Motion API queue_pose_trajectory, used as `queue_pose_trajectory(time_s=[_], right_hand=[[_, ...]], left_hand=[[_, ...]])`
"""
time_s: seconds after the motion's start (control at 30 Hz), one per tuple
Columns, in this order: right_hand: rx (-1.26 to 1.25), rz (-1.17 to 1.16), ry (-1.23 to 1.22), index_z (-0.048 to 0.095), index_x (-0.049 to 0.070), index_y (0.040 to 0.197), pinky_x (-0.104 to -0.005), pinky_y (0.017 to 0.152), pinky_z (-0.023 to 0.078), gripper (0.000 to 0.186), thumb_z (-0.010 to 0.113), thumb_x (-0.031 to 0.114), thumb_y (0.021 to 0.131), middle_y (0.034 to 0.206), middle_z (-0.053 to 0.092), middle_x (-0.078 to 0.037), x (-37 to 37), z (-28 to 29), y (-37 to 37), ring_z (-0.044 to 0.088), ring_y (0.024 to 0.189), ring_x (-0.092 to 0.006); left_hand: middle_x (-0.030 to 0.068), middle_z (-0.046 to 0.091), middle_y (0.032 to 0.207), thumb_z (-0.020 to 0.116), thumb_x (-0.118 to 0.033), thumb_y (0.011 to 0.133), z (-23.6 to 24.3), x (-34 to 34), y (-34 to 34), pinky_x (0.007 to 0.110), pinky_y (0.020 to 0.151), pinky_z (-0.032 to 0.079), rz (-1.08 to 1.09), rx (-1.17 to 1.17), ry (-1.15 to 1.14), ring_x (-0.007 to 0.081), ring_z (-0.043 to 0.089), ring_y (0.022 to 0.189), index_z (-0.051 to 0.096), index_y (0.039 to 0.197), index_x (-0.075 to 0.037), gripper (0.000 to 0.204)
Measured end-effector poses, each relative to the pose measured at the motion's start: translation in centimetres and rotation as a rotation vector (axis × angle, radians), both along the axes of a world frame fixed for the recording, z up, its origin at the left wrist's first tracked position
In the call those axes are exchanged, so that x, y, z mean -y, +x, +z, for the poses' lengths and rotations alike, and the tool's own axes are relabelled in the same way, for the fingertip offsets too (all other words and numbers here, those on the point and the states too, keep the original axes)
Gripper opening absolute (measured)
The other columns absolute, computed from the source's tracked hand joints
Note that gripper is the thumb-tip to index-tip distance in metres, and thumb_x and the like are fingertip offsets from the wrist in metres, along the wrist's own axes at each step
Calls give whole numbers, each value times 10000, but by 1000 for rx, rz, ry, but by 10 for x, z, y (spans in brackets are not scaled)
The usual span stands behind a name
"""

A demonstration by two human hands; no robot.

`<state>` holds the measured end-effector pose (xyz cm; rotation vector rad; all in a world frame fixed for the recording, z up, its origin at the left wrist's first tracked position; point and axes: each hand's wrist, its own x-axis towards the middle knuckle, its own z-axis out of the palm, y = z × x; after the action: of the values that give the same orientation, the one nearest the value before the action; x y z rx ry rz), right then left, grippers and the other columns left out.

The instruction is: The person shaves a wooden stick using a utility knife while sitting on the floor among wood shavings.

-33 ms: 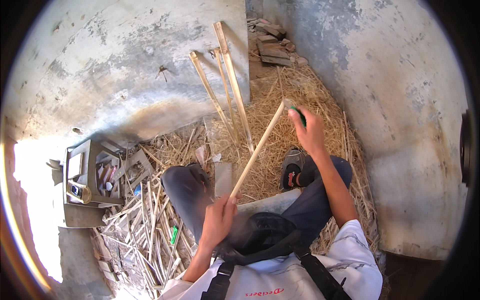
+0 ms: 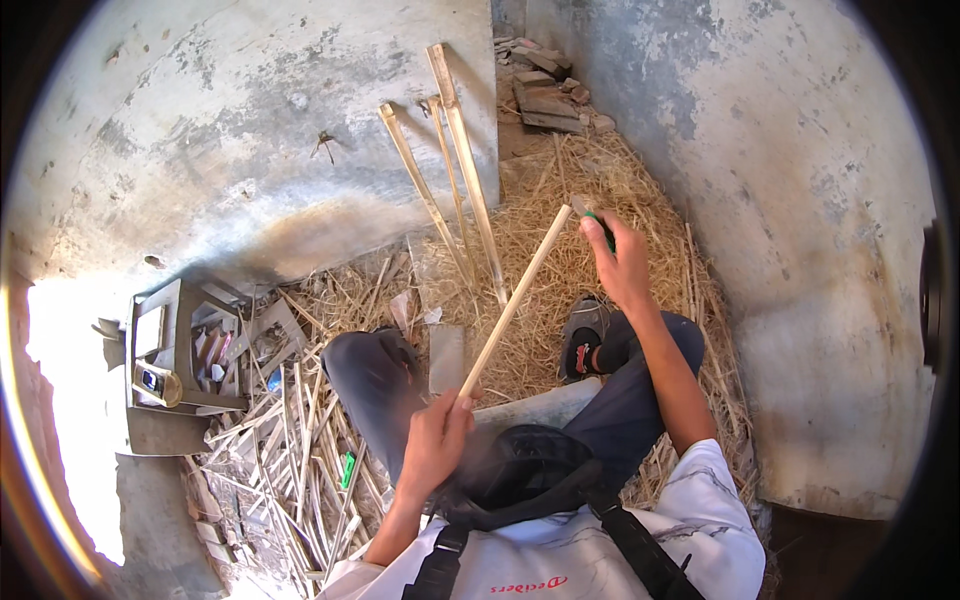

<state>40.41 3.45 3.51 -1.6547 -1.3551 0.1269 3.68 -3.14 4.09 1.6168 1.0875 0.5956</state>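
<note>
Left hand around stick, end hidden

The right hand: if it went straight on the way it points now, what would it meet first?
Up and leftward, the right hand, holding the green-handled tool, would probably meet the far end of the pale stick first; straw lies beyond, though depth is unclear.

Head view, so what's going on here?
The person's left hand grips the near end of a pale stick slanting away. The right hand holds a green-handled tool close to the stick's far end; whether they touch is hard to tell. Three poles lean against the wall, and loose strips lie on the left.
</note>
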Motion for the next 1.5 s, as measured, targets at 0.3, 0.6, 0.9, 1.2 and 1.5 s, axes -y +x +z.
queue_pose_trajectory(time_s=[0.3, 0.6, 0.9, 1.2, 1.5], right_hand=[[118, 415, 40, 716, 39, 1080, -401, 565, 520, 321, 725, 359, 1052, 792, 687, -100, 17, -11, -83, 690, 642, -264], [190, 550, 52, 712, 27, 1037, -408, 579, 526, 309, 770, 330, 1014, 845, 685, -117, 28, -9, -102, 700, 670, -315], [226, 534, 84, 726, 44, 1025, -392, 571, 549, 275, 801, 305, 981, 866, 718, -95, 31, -11, -100, 726, 677, -287], [229, 456, 99, 730, 62, 1036, -400, 555, 551, 296, 747, 357, 1030, 866, 727, -86, 28, -6, -95, 728, 665, -285], [125, 177, 39, 758, 1, 1129, -393, 542, 479, 464, 641, 449, 1102, 715, 667, -109, 3, 1, -35, 653, 582, -235]], left_hand=[[26, 679, 742, 623, -237, 1117, 6, -38, 12, 278, 549, 469, 132, 62, -65, 79, 612, 597, 736, 1292, 9, 322], [91, 776, 821, 703, -208, 1068, 9, -45, 42, 278, 524, 518, 133, 105, 29, 105, 678, 618, 730, 1308, 25, 336], [74, 748, 780, 690, -202, 1083, 15, -46, 54, 253, 481, 485, 136, 113, -5, 89, 689, 640, 748, 1217, 31, 275], [55, 724, 756, 662, -219, 1102, 15, -41, 48, 236, 470, 475, 144, 94, -34, 87, 713, 646, 752, 1248, 44, 314], [36, 691, 756, 648, -238, 1115, 2, -15, 14, 229, 474, 473, 108, 52, -57, 92, 718, 657, 751, 1239, 53, 332]])
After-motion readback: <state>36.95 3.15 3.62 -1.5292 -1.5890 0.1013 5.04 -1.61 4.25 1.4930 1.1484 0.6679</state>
